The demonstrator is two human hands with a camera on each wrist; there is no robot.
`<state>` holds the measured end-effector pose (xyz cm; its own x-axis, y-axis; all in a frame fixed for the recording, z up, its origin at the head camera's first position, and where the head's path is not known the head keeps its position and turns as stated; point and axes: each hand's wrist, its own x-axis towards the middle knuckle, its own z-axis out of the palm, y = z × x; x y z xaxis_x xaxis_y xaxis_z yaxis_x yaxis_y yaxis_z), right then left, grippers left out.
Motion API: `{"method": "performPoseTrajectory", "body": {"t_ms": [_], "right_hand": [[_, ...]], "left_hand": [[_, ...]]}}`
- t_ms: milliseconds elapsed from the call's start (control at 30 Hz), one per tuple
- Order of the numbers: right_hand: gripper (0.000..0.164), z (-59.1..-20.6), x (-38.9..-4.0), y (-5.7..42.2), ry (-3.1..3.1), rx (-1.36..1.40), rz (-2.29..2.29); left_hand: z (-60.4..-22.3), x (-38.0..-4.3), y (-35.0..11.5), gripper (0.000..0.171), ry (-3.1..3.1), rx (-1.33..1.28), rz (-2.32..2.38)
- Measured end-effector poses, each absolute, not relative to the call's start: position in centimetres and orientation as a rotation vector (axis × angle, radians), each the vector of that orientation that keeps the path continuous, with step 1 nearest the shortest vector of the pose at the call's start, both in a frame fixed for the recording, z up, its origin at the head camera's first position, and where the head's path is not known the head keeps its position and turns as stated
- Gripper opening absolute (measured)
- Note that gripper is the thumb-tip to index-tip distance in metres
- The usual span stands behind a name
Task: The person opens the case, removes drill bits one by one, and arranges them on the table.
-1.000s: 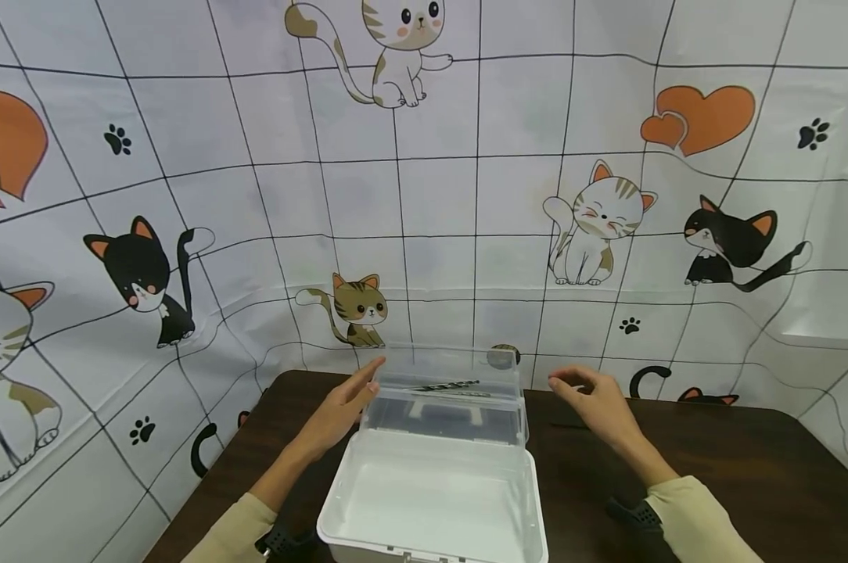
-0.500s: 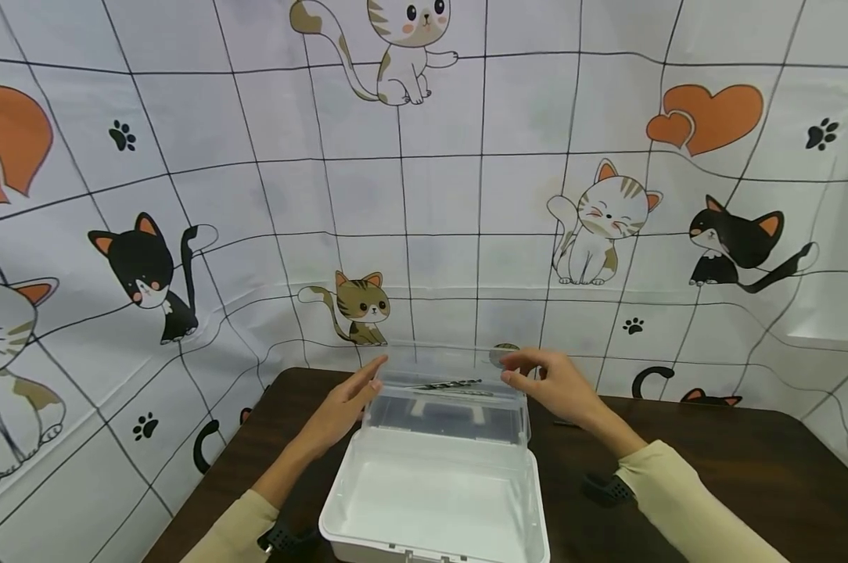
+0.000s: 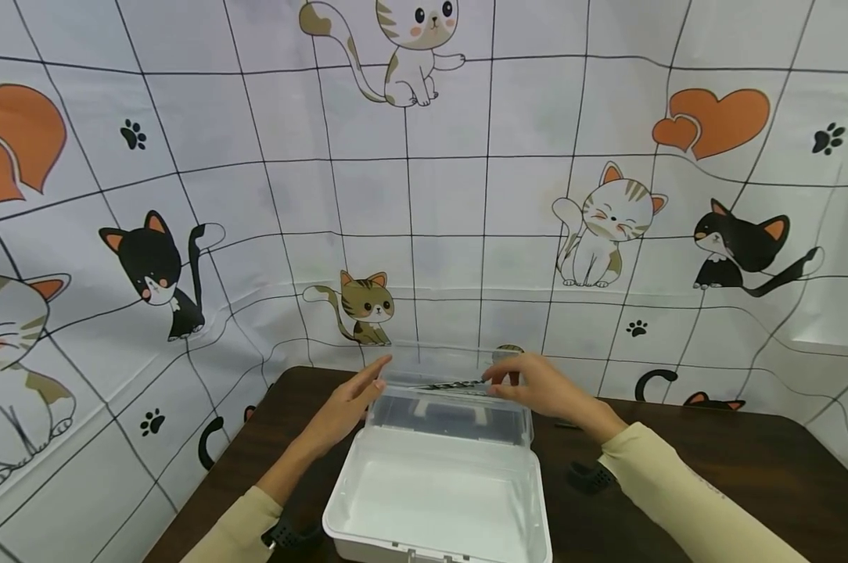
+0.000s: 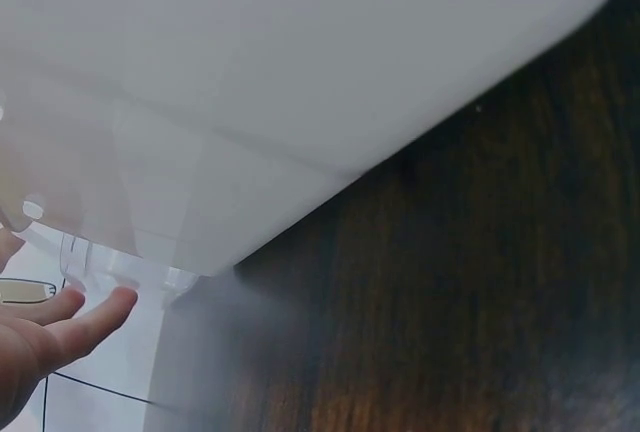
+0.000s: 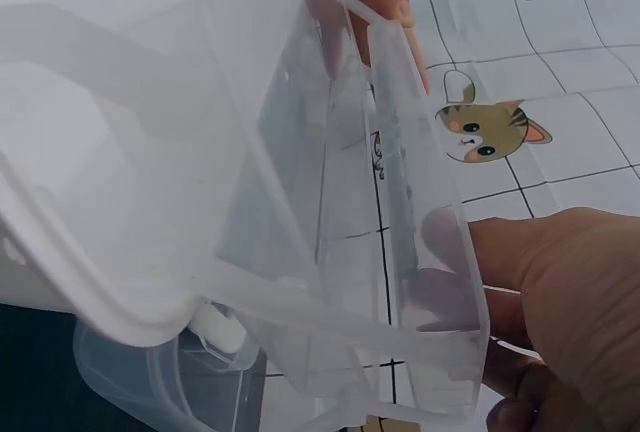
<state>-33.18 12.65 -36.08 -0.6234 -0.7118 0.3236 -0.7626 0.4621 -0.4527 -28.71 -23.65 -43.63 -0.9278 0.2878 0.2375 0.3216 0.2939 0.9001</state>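
Observation:
A white plastic box stands on the table, its clear lid raised at the back. A dark twisted drill bit lies crosswise in the lid's clear compartment. My left hand rests at the lid's left edge with fingers stretched; the left wrist view shows its fingertips at the clear plastic. My right hand reaches into the compartment from the right, thumb and index fingertip beside the bit's right end. Through the clear wall in the right wrist view, the right fingertips show spaced apart.
The dark wooden table extends to both sides of the box. A slim dark object lies on it below my right hand. A white sheet printed with cats hangs close behind the lid.
My right hand has moved left from beside the lid to the drill bit's right end. My left hand stays at the lid, and the bit lies in the same place in the compartment.

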Motion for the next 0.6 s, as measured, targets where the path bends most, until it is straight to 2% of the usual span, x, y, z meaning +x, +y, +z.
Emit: {"method": "performPoseTrajectory", "body": {"t_ms": [233,600], "right_hand": [[0.013,-35.52,-33.48,12.13,-2.648,1.403,0.801],[0.013,-35.44,-33.35,11.80,-2.684,1.381,0.781]], "left_hand": [[-43.68,-28.78,-23.62,0.053,-2.503,-0.593,-1.748],[-43.69,-28.86,-23.57,0.055,-2.505,-0.591,-1.732]]}}
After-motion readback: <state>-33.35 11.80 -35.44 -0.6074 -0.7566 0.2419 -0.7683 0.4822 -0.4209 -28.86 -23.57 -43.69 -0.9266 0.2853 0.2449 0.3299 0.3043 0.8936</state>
